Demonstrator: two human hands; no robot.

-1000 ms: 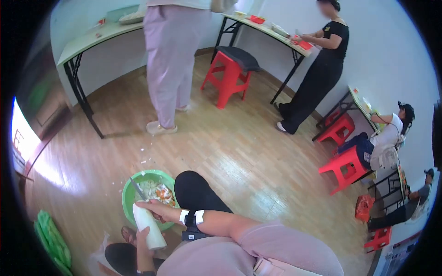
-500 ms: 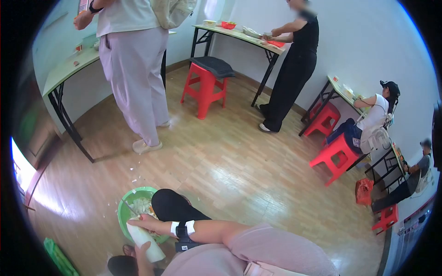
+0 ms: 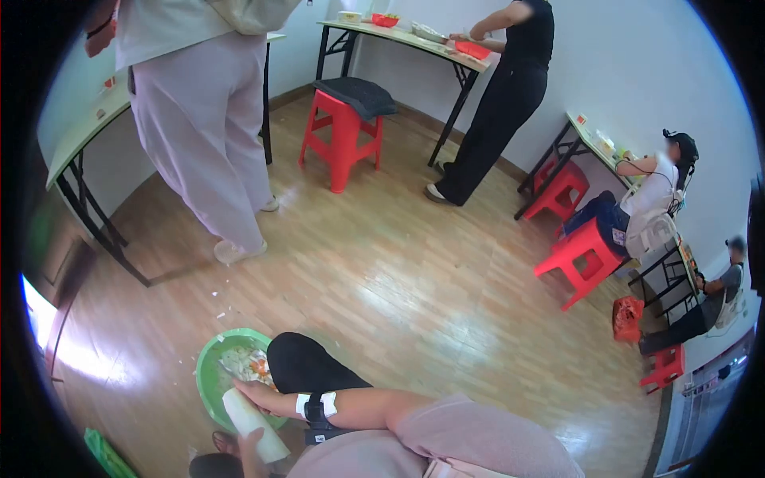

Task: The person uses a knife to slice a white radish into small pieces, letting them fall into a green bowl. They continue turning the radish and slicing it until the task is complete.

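My left hand point(image 3: 252, 448) is wrapped round the lower part of a thick peeled white radish point(image 3: 249, 416), held tilted at the near edge of a green basin point(image 3: 204, 390). My right hand point(image 3: 260, 395), its forearm strapped with a black band, is closed at the radish's upper end. A knife point(image 3: 228, 370) juts from it over the basin, only part of its blade showing; the handle is hidden in the fingers. White and orange chopped pieces point(image 3: 256, 366) lie in the basin, which stands on the floor between my black-clad knees.
White scraps point(image 3: 221, 315) dot the floor beyond the basin. A green bag point(image 3: 107, 454) lies at lower left. A person in pale trousers point(image 3: 199, 119) stands ahead by a table; others work at tables along the wall. A red stool point(image 3: 343, 143) stands behind.
The view has tilted slightly, so the room sits higher and further left. The knife blade points lower into the basin. The standing person at left has lowered a hand.
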